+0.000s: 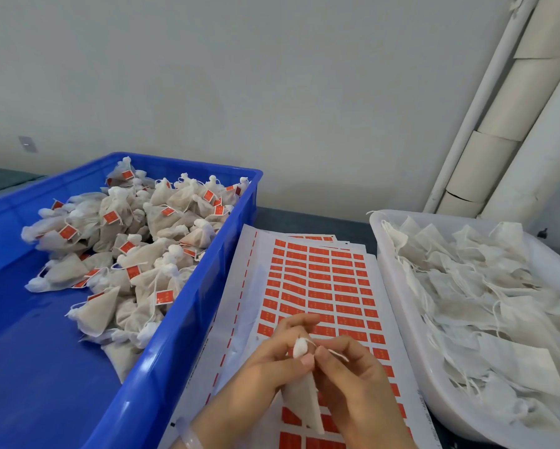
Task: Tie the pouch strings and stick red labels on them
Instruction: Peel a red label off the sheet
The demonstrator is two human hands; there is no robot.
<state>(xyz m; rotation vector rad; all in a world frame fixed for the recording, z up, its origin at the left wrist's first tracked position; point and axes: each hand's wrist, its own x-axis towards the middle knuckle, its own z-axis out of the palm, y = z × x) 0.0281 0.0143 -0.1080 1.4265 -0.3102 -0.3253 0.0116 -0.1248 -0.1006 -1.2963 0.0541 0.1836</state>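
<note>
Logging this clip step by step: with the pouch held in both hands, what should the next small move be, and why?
Probably pull the string taut with the right hand to finish the knot: the left hand grips the pouch at its bunched neck, the string end is loose and carries no red label, and the label sheet lies underneath.

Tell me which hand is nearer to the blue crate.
Left. The left hand grips the pouch just beside the wall of the blue crate; the right hand is farther off, toward the white tray.
</note>
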